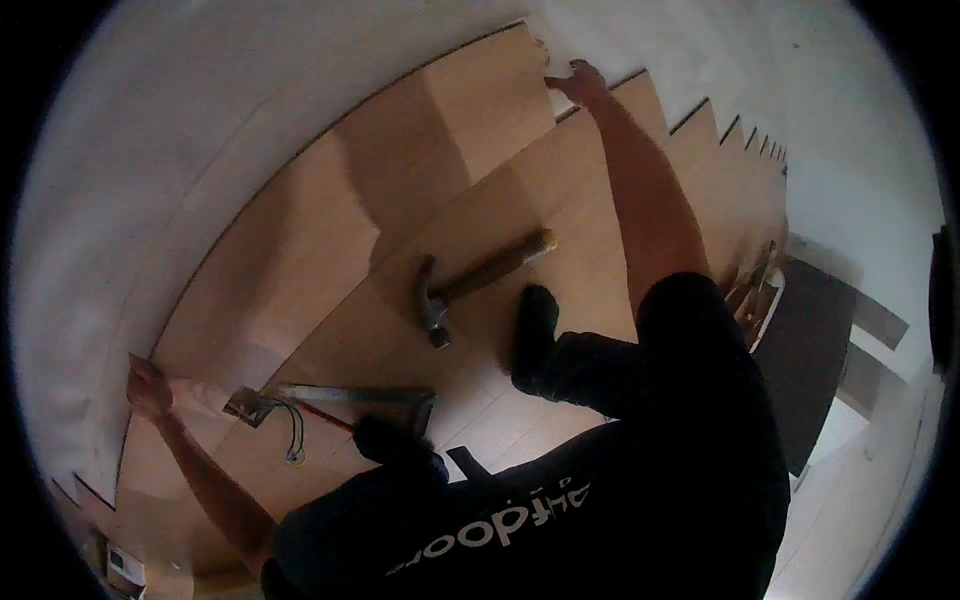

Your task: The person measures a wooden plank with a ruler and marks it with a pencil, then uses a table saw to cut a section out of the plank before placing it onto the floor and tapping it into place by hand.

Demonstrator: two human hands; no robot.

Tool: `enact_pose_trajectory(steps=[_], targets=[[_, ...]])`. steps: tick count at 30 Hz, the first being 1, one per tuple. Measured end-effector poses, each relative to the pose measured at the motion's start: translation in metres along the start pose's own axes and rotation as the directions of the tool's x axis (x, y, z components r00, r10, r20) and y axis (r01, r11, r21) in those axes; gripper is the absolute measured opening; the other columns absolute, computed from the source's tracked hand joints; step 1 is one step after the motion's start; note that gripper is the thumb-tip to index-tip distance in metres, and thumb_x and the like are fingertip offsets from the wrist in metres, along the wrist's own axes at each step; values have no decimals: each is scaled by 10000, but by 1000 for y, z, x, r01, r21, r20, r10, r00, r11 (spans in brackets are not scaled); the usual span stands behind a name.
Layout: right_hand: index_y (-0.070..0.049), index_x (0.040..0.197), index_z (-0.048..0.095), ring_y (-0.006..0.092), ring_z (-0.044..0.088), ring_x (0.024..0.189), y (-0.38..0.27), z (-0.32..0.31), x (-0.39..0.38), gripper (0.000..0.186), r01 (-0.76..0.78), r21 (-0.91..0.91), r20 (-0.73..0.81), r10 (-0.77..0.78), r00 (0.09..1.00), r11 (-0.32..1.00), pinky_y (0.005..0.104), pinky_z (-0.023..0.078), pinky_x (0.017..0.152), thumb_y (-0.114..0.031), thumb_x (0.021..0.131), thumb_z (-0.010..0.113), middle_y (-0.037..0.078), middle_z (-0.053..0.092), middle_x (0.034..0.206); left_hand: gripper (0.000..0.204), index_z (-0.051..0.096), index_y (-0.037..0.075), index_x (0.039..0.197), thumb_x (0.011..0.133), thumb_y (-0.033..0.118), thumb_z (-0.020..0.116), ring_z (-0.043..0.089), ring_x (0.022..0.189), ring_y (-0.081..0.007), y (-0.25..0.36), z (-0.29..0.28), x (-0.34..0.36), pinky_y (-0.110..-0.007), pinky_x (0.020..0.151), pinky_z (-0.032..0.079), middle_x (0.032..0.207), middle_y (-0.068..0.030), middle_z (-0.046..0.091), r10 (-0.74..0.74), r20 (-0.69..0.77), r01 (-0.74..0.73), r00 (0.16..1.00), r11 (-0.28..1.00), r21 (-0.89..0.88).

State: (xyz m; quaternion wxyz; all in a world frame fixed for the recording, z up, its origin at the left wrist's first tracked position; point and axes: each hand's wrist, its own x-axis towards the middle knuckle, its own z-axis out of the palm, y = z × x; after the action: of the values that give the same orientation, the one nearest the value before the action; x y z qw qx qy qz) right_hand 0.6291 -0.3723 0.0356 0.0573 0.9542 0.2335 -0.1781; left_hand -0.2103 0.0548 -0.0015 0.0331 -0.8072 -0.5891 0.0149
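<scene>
A long wood-look floor plank (320, 190) lies along the outer edge of the laid planks, beside the pale underlay. At far left, my left hand (150, 390) is closed over this plank's outer edge, fingers bent. My right hand (580, 85) stretches to the plank's far right end, with thumb and fingers apart and nothing held. Between my arms a claw hammer (475, 280) with a wooden handle rests on the planks. Nearer to me lies a metal angle-shaped tool (350, 395). Beside it, several wires (295, 425) come out of a square cutout (246, 405) in the floor.
Pale underlay (150, 200) stretches beyond the planks. Plank ends form a stepped edge (705, 125) at the right. A dark panel (805, 350) and a heap of wood pieces (755, 295) lie to my right. A small white box (125, 570) sits at lower left.
</scene>
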Motion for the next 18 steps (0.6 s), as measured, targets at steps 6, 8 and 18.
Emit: enact_pose_trajectory(steps=[6,8,18], targets=[[54,1259,589,315,644,1021,-15,-48,-18,833,15,318,3,-17,1000,948,458,510,860,-640,813,703,219,654,1157,454,680,30,1059,1026,423,455,675,803,-431,-37,31,4,-517,723,559,984,-229,711,101,16,-102,995,976,192],[57,1241,594,295,632,1005,2,-63,-39,781,-25,603,-113,117,987,797,442,510,848,-613,848,679,191,659,1126,400,646,63,1169,1010,398,495,684,784,-406,-48,52,11,-493,700,571,986,-205,710,286,46,-282,957,885,370],[50,1265,596,227,557,1021,26,60,-217,682,-383,840,64,631,773,384,390,464,890,-567,1010,452,109,636,1121,378,600,103,1227,991,383,503,690,836,-354,-71,88,4,-518,692,548,948,-160,705,415,-50,-404,909,903,145]])
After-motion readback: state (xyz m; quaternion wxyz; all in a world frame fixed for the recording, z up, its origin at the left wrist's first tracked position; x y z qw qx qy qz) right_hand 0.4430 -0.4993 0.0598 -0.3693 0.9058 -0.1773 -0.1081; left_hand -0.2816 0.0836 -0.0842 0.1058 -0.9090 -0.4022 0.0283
